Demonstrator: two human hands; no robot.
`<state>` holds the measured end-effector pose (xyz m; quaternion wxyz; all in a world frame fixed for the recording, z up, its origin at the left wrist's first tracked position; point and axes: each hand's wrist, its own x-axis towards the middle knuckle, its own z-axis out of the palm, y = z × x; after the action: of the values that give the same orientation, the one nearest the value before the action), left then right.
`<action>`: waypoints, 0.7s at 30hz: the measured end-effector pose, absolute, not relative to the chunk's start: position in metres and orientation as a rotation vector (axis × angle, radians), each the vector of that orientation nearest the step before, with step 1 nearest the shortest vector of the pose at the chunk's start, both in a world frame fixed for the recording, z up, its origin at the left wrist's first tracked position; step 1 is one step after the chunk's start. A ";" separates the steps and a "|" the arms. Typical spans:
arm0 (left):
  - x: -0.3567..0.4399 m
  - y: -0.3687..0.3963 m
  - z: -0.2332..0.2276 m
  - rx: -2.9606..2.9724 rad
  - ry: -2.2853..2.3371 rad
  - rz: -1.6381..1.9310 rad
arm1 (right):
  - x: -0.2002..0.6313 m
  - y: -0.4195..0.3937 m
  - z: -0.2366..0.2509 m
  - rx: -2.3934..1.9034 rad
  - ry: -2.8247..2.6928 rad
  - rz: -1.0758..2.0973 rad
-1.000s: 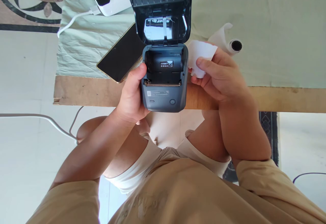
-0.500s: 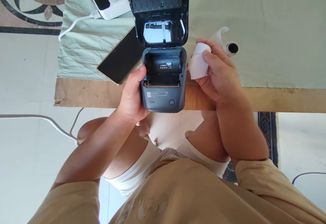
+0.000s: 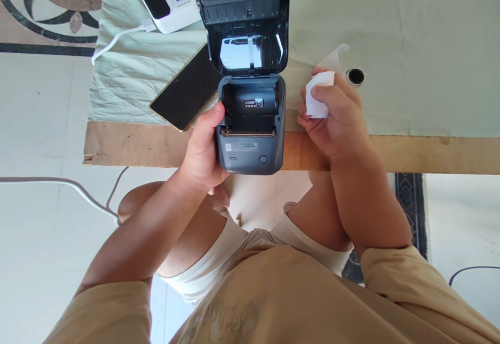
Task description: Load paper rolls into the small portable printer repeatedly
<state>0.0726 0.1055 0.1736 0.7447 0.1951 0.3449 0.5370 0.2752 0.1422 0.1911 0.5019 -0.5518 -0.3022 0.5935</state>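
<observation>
The bench (image 3: 429,155) in front of me is covered with a pale green cloth (image 3: 414,36), wrinkled toward the left, leaving a strip of bare brown wood along my side. On the cloth at left, a dark-screened phone (image 3: 182,94) lies aslant. Beyond it sits a white device (image 3: 179,15) with a black panel, a white cable (image 3: 117,41) plugged into its end. To the right, a dark-cored roll (image 3: 355,76) lies near a curl of pale film (image 3: 335,57); my right hand (image 3: 339,112) hides whether they join.

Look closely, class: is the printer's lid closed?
No, the lid stands open, and the inside of the printer in the left hand shows.
</observation>
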 end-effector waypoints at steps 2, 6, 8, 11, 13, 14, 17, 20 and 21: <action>0.073 0.106 0.172 0.432 0.732 1.176 | 0.274 0.140 0.191 -1.342 -0.752 1.429; 0.073 0.108 0.176 0.439 0.710 1.148 | 0.274 0.137 0.188 -1.335 -0.849 1.481; 0.074 0.108 0.178 0.441 0.757 1.139 | 0.277 0.138 0.184 -1.314 -0.876 1.538; 0.074 0.107 0.180 0.439 0.831 1.115 | 0.287 0.146 0.175 -1.304 -0.866 1.584; 0.074 0.106 0.180 0.441 0.844 1.108 | 0.293 0.152 0.169 -1.307 -0.853 1.591; 0.074 0.106 0.180 0.445 0.839 1.113 | 0.295 0.154 0.167 -1.306 -0.851 1.596; 0.073 0.107 0.182 0.447 0.793 1.060 | 0.294 0.151 0.172 -1.280 -0.925 1.506; 0.073 0.108 0.184 0.428 0.747 1.026 | 0.284 0.136 0.191 -1.212 -1.107 1.191; 0.073 0.108 0.184 0.426 0.746 1.025 | 0.280 0.130 0.199 -1.188 -1.155 1.068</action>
<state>0.0735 0.1082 0.1836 0.7847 0.1975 0.3457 0.4751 0.2800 0.1297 0.1993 0.5522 -0.5023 -0.4885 0.4518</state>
